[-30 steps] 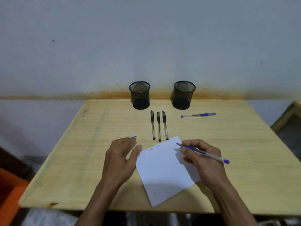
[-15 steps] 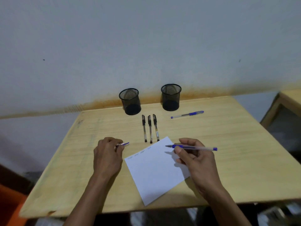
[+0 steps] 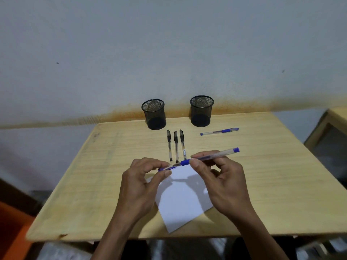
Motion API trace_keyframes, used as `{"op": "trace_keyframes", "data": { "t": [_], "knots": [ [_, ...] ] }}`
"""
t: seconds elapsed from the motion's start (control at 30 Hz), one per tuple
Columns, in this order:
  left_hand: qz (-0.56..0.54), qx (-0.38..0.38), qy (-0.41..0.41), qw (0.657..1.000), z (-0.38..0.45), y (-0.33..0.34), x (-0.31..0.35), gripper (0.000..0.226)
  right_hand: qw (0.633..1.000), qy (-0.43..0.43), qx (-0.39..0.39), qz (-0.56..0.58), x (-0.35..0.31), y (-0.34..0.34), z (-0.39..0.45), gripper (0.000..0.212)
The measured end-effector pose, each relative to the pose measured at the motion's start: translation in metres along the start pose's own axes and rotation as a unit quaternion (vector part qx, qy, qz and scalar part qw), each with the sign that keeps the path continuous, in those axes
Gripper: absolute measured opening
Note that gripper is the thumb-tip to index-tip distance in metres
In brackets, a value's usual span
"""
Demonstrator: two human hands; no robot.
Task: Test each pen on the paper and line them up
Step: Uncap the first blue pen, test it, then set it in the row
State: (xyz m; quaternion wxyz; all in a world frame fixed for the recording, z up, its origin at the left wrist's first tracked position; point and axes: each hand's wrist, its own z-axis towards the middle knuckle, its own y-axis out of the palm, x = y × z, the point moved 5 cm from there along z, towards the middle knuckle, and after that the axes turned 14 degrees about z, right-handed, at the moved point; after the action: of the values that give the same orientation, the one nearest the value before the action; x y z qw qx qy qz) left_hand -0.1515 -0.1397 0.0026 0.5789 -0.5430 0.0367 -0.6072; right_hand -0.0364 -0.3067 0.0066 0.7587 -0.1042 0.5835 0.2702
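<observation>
My right hand [image 3: 223,182] holds a blue pen [image 3: 210,157] by its barrel above the top corner of the white paper [image 3: 183,199]. The pen's tip points left at a blue cap [image 3: 166,168] pinched in my left hand [image 3: 142,182]. Tip and cap are nearly touching. Three black pens [image 3: 176,145] lie side by side in a row just beyond the paper. Another blue pen [image 3: 219,131] lies capped at the far right of the wooden table [image 3: 272,184].
Two black mesh pen cups [image 3: 154,114] [image 3: 201,111] stand at the table's far edge against the wall. A second wooden table [image 3: 336,113] shows at the right edge. An orange object [image 3: 11,231] sits low at the left.
Both hands came together over the paper's top corner. My right hand raised the blue pen and turned its tip to the cap in my left hand.
</observation>
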Motion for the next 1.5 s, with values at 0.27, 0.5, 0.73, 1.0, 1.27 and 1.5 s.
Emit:
{"op": "trace_keyframes", "data": {
  "t": [0.27, 0.5, 0.73, 1.0, 1.27, 1.5],
  "knots": [
    [-0.007, -0.011, 0.036, 0.999, -0.004, -0.002, 0.009, 0.027, 0.999, 0.009, -0.023, -0.031, 0.006, 0.007, -0.002, 0.018],
    [-0.002, 0.011, 0.093, 0.996, -0.003, -0.009, 0.019, 0.015, 0.998, -0.038, -0.037, -0.022, 0.002, 0.015, -0.007, 0.008],
    [0.005, 0.020, 0.126, 0.992, -0.003, -0.010, 0.012, 0.016, 0.998, -0.017, -0.046, -0.029, 0.003, 0.012, -0.007, 0.019],
    [0.067, -0.005, 0.138, 0.988, 0.004, -0.013, -0.002, 0.022, 0.892, -0.281, -0.042, -0.350, -0.023, -0.003, 0.001, 0.024],
    [0.073, -0.022, 0.110, 0.991, 0.017, -0.007, -0.009, 0.032, 0.828, -0.276, -0.081, -0.481, -0.002, 0.010, 0.015, 0.015],
    [0.151, -0.134, 0.010, 0.979, -0.002, 0.027, -0.062, 0.053, 0.916, 0.000, 0.100, -0.388, 0.035, -0.008, 0.063, 0.018]
  ]
}}
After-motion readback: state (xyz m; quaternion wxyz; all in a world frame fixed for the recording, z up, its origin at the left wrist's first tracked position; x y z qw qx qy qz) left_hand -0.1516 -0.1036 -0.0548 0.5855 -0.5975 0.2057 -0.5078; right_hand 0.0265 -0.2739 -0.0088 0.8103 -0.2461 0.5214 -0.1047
